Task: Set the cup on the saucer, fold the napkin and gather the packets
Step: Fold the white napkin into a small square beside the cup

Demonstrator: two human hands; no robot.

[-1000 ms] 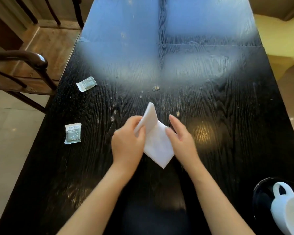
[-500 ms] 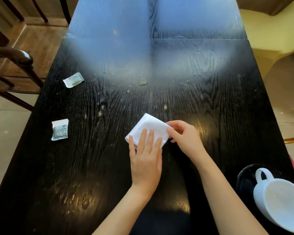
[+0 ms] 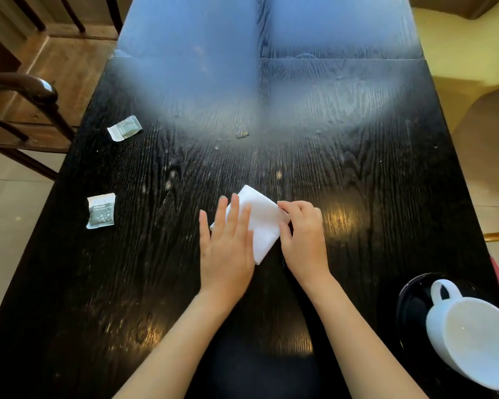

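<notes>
Dark wood with a shiny glare fills my head view, a long black table (image 3: pixel 357 197) with chairs and bare floor off both long sides. I see the white napkin (image 3: pixel 261 223) lying flat near the middle of the table, already folded small. My left hand (image 3: pixel 226 249) lies flat on its left part with the fingers spread apart, pressing down. My right hand (image 3: pixel 303 240) has its fingers curled together and pinches the napkin's right edge.

I think I am on the fold step. To do it well, I should keep the left palm down so the napkin cannot slide, line up the edges, then rub along the crease.

The white cup (image 3: pixel 473 341) sits on the dark saucer (image 3: pixel 409 300) by the near right corner, close to the table's right edge, so my right elbow must be careful there. The near packet (image 3: pixel 101 211) and the far packet (image 3: pixel 124 128) both lie near the left edge, well apart from each other and not yet gathered. Between the napkin and the packets the table is open, so I have room to reach.
</notes>
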